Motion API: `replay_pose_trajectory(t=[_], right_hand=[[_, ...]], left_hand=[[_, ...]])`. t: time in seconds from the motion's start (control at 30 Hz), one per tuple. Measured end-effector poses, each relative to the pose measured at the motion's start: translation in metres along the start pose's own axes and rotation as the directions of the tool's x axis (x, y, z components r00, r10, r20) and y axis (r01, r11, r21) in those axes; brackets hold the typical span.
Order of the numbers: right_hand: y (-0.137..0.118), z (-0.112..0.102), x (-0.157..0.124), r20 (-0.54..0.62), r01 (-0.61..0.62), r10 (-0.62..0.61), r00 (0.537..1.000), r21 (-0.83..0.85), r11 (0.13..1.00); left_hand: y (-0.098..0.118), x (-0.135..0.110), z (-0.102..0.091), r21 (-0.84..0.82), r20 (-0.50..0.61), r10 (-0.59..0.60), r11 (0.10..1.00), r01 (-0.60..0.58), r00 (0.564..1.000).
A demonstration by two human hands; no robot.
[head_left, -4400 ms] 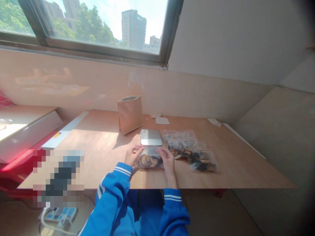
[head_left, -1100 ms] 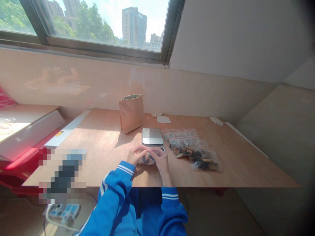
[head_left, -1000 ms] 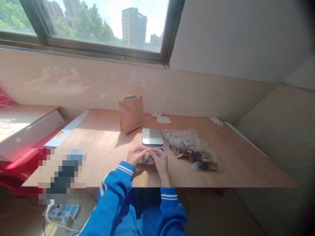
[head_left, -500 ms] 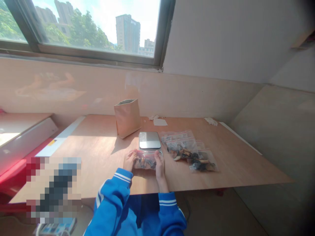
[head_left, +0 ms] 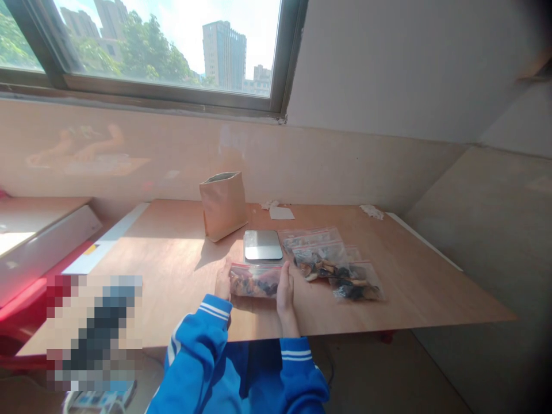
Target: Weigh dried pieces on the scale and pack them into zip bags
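Note:
A clear zip bag (head_left: 255,282) with a red seal strip, holding dark and brown dried pieces, is held between my two hands just in front of the scale. My left hand (head_left: 223,280) is closed on its left side, and my right hand (head_left: 285,292) grips the right side with the thumb up. Directly behind the bag sits a small digital scale (head_left: 263,245) with a bare metal plate; its front is partly hidden. A brown paper bag (head_left: 223,206) stands upright with its top open, behind and left of the scale.
Right of the scale lie several filled zip bags (head_left: 321,261), overlapping. A white paper (head_left: 282,213) and crumpled tissue (head_left: 371,212) rest along the back of the wooden table (head_left: 422,282). The wall and window (head_left: 172,52) rise behind. A power strip (head_left: 103,397) is low at left.
My hands have moved from the bag's top strip to its sides, a little farther apart. The bag now faces me flatter, its whole red strip showing. Other things stay put.

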State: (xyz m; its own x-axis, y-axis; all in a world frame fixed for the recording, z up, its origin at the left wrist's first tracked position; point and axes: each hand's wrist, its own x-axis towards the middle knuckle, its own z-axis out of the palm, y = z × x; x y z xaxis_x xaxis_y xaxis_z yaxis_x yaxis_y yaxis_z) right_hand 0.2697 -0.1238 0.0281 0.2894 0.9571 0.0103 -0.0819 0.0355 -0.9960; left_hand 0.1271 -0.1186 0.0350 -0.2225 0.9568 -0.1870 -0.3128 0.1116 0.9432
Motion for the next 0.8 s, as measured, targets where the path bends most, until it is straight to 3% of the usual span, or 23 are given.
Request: replay_pose_trajectory(t=[0.07, 0.13, 0.23, 0.33, 0.43, 0.5, 0.6, 0.67, 0.73, 0.8], right_hand=[[-0.013, -0.009, 0.002, 0.041, -0.037, 0.037, 0.998, 0.012, 0.999], [-0.04, -0.03, 0.007, -0.02, -0.037, 0.036, 0.999, -0.021, 0.999], [-0.094, -0.081, 0.025, -0.098, 0.053, -0.068, 0.993, -0.152, 0.987], [-0.127, -0.134, 0.052, -0.286, 0.073, -0.176, 0.942, -0.337, 0.939], [-0.112, -0.165, 0.075, -0.322, -0.009, -0.245, 0.915, -0.621, 0.783], [-0.086, -0.171, 0.083, -0.38, -0.093, -0.356, 0.854, -0.785, 0.613], [-0.057, -0.163, 0.08, -0.268, 0.035, -0.659, 0.703, -0.912, 0.409], [-0.054, -0.153, 0.071, -0.147, 0.178, -0.758, 0.636, -0.927, 0.329], [-0.054, -0.144, 0.064, -0.046, 0.289, -0.782, 0.622, -0.915, 0.283], [-0.048, -0.139, 0.06, 0.024, 0.33, -0.758, 0.651, -0.909, 0.254]], left_hand=[[-0.001, 0.0, -0.001, -0.012, 0.017, -0.004, 1.0, 0.004, 1.0], [-0.004, 0.001, -0.005, 0.03, 0.035, 0.044, 0.999, -0.045, 0.998], [-0.008, 0.005, -0.01, 0.139, 0.039, 0.133, 0.981, -0.137, 0.99], [-0.011, 0.007, -0.011, 0.217, 0.084, 0.104, 0.969, -0.12, 0.991], [-0.013, 0.009, -0.012, 0.258, 0.086, 0.056, 0.963, -0.077, 0.995], [-0.013, 0.01, -0.013, 0.265, 0.021, 0.013, 0.964, -0.019, 1.0], [-0.014, 0.012, -0.016, 0.25, -0.088, -0.035, 0.967, 0.057, 0.995], [-0.016, 0.013, -0.016, 0.238, -0.119, -0.045, 0.969, 0.073, 0.992], [-0.018, 0.014, -0.017, 0.24, -0.126, -0.037, 0.968, 0.067, 0.991], [-0.022, 0.017, -0.019, 0.264, -0.142, 0.023, 0.964, 0.015, 0.99]])
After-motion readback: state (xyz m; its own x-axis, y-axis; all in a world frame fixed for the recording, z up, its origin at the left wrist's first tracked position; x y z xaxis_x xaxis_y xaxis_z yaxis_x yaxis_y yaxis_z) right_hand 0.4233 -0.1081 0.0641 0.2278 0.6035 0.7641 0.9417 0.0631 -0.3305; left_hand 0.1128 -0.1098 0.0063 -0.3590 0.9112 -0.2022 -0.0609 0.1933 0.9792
